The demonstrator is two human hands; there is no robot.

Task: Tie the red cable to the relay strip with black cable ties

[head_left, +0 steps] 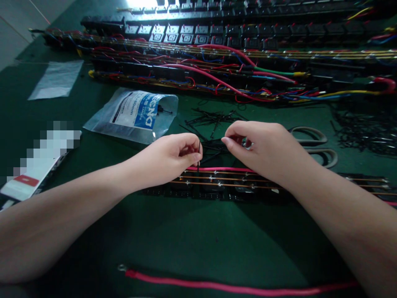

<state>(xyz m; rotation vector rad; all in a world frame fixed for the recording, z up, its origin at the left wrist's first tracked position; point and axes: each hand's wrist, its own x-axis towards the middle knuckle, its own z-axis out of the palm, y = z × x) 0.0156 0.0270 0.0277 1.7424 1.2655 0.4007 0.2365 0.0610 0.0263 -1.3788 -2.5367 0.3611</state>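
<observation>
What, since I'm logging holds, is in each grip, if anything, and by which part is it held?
The left grip pinches a thin black strip; which part of it is unclear. Whether the right grip holds anything cannot be told.

Across the far side of the green surface [186,240] I see black power-socket strips [186,38], with a thick red cable [214,79] and a green wire [273,71] trailing over the nearer wiring. Over on the left lie a flat clear plastic bag [57,78], a printed plastic bag [124,114] with a blue label, and a white item [26,182] too blurred to name. Scissors [314,143] and a black tangle of thin strips [362,130] sit to the right, while a loose red cable with a ring terminal [122,267] crosses the near edge.
</observation>
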